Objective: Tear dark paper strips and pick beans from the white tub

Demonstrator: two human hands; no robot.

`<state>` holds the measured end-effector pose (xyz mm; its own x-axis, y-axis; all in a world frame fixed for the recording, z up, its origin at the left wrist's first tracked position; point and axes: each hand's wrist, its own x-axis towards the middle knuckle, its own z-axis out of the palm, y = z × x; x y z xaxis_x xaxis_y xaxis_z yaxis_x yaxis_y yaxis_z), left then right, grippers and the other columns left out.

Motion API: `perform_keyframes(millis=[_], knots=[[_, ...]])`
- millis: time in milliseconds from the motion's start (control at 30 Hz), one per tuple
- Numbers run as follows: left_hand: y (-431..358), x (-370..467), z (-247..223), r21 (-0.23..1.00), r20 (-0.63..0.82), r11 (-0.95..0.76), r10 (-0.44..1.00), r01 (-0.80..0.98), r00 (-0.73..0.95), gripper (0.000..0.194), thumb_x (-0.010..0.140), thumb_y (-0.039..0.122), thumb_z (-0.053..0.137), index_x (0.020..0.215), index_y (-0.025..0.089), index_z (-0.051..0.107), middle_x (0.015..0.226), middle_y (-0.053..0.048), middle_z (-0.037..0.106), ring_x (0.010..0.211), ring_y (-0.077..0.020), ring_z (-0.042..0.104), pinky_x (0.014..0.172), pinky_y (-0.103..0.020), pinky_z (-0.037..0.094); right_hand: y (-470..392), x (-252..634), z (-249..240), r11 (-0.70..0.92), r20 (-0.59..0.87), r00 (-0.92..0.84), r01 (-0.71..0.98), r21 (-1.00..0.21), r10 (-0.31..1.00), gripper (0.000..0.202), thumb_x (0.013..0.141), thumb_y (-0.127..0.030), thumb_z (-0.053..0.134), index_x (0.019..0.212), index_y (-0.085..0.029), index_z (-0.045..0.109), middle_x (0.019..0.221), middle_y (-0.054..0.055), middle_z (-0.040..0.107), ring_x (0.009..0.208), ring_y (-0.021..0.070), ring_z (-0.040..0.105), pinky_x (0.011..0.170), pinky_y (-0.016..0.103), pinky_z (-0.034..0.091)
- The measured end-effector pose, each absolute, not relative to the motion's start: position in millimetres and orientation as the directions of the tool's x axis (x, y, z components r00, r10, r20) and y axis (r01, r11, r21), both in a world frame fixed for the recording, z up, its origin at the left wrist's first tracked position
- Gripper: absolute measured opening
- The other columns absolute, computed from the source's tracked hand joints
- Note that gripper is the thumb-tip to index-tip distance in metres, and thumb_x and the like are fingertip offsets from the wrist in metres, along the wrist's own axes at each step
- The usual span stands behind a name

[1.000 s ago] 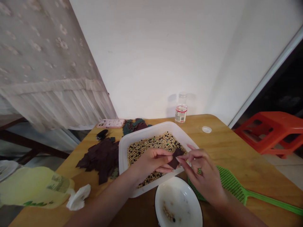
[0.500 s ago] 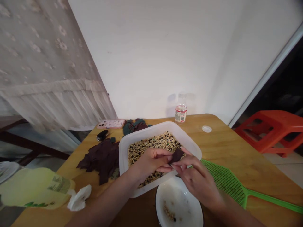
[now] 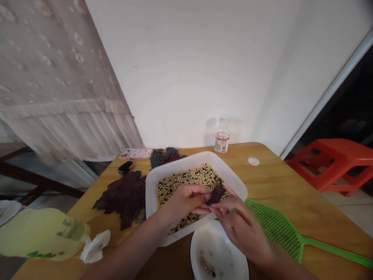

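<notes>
Between my two hands is a small dark brown cloth piece [image 3: 216, 195], pinched at its left side by my left hand [image 3: 189, 198] and at its lower right by my right hand [image 3: 237, 216]. Both hands are over the front right part of a white plastic tub [image 3: 154, 182]. Many small pale and black beads [image 3: 192, 180] lie in the tub, partly covered by my hands. Below my right hand stands a white bowl [image 3: 220, 249] with a few beads in its bottom.
Left of the tub lies a pile of dark brown pieces [image 3: 124, 198]; green and brown pieces [image 3: 166, 156] lie behind. A phone [image 3: 136, 153], a key fob [image 3: 125, 167], a bottle [image 3: 222, 136], a cap [image 3: 253, 161], a green fly swatter [image 3: 274, 225], a tissue [image 3: 95, 246] and a yellow bottle [image 3: 43, 233] surround it.
My hands stay almost in place with the cloth piece still between them. The right fingers have shifted slightly along its lower edge, and the whole view has moved a little.
</notes>
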<state>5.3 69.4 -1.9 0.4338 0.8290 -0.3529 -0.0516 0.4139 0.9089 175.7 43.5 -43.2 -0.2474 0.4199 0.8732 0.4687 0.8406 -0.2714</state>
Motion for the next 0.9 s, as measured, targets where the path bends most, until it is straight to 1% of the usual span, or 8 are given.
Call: perform_keyframes(millis=[67,200,367,500,600,667,800,900], knots=[[69.1,5.3,-1.0,0.908,-0.356,0.416,0.827,-0.047,0.435,0.041,0.058,0.042,0.08,0.088,0.015,0.072,0.079,-0.003,0.072,0.07,-0.0131,0.067,0.076,-0.028,0.053,43.6,176.3,-43.6,0.84,0.864,-0.26,0.465,-0.278,0.43,0.024,0.075,0.0,0.06,0.073,-0.022,0.052,0.076,-0.005,0.059,0.065,0.0096,0.059,0.103,0.046,0.044],[69.2,5.6,-1.1,0.903,-0.368,0.425,0.836,-0.056,0.407,0.04,0.059,0.04,0.08,0.088,0.015,0.071,0.073,-0.002,0.071,0.066,-0.0125,0.066,0.078,-0.03,0.052,44.2,179.1,-43.1,0.814,0.883,-0.241,0.535,-0.225,0.403,0.026,0.075,0.001,0.06,0.066,-0.02,0.048,0.074,-0.003,0.056,0.065,0.0105,0.059,0.101,0.046,0.046],[69.2,5.5,-1.2,0.912,-0.349,0.407,0.828,-0.043,0.438,0.041,0.06,0.043,0.078,0.09,0.015,0.071,0.077,-0.004,0.072,0.07,-0.0138,0.067,0.078,-0.03,0.052,43.0,177.7,-41.7,0.84,0.871,-0.275,0.487,-0.24,0.408,0.024,0.076,-0.001,0.06,0.071,-0.022,0.049,0.074,-0.005,0.058,0.063,0.0095,0.06,0.1,0.045,0.047],[69.1,5.7,-0.6,0.909,-0.365,0.415,0.831,-0.031,0.42,0.042,0.059,0.042,0.079,0.09,0.015,0.071,0.074,-0.002,0.071,0.069,-0.0127,0.067,0.079,-0.03,0.052,43.8,177.6,-43.1,0.81,0.886,-0.24,0.545,-0.214,0.396,0.025,0.076,-0.001,0.06,0.068,-0.021,0.047,0.074,-0.003,0.057,0.064,0.0102,0.059,0.099,0.046,0.047],[69.3,5.9,-1.6,0.908,-0.366,0.417,0.828,-0.03,0.425,0.044,0.058,0.043,0.08,0.091,0.015,0.071,0.076,-0.003,0.072,0.071,-0.0141,0.067,0.077,-0.03,0.052,43.5,176.8,-43.7,0.833,0.876,-0.252,0.493,-0.25,0.412,0.024,0.076,0.0,0.06,0.071,-0.021,0.05,0.075,-0.004,0.058,0.064,0.0092,0.059,0.102,0.047,0.045],[69.4,6.1,-2.3,0.906,-0.367,0.421,0.831,-0.041,0.417,0.044,0.056,0.043,0.08,0.089,0.015,0.071,0.076,-0.003,0.072,0.069,-0.0132,0.067,0.075,-0.028,0.053,43.3,176.5,-42.9,0.842,0.871,-0.268,0.478,-0.25,0.411,0.024,0.075,0.0,0.06,0.073,-0.022,0.051,0.075,-0.005,0.059,0.063,0.009,0.059,0.101,0.046,0.045],[69.2,6.1,-2.5,0.905,-0.367,0.422,0.841,-0.056,0.398,0.043,0.055,0.042,0.081,0.087,0.016,0.071,0.072,0.0,0.07,0.063,-0.0102,0.066,0.074,-0.027,0.053,43.4,176.4,-39.6,0.811,0.892,-0.232,0.546,-0.21,0.387,0.025,0.077,-0.002,0.06,0.067,-0.021,0.048,0.073,-0.003,0.058,0.063,0.0101,0.059,0.098,0.046,0.049],[69.3,5.7,-2.6,0.908,-0.364,0.417,0.83,-0.037,0.424,0.042,0.059,0.043,0.079,0.089,0.015,0.071,0.074,-0.003,0.071,0.068,-0.0131,0.067,0.076,-0.029,0.053,42.7,175.2,-38.3,0.831,0.885,-0.247,0.508,-0.229,0.394,0.022,0.077,-0.002,0.058,0.071,-0.021,0.05,0.074,-0.004,0.058,0.063,0.0097,0.059,0.1,0.045,0.047]])
